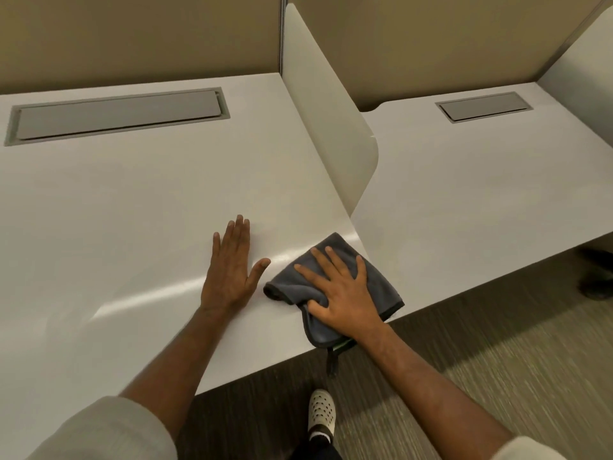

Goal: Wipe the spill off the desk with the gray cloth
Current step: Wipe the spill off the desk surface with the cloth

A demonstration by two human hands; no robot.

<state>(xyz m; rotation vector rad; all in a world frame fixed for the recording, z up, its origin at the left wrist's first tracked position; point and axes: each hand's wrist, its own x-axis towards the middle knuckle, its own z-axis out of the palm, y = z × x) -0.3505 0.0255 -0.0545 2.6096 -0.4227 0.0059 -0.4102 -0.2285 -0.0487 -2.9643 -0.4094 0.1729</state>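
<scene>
The gray cloth (381, 287), folded and dark-edged, lies on the white desk (116, 210) near its front right corner. One cloth corner and a small tag hang over the desk's front edge. My right hand (341, 290) presses flat on top of the cloth, fingers spread, thumb bunching a fold. Just left of the cloth, my left hand (230, 267) rests palm down on the bare desk with nothing in it. No spill shows on the surface; only light streaks of glare cross it.
A white divider panel (331, 127) stands along the desk's right side, just beyond the cloth. A gray cable hatch (116, 116) is set into the desk's back. A second desk (481, 194) lies to the right. Carpet and my shoe (321, 410) are below.
</scene>
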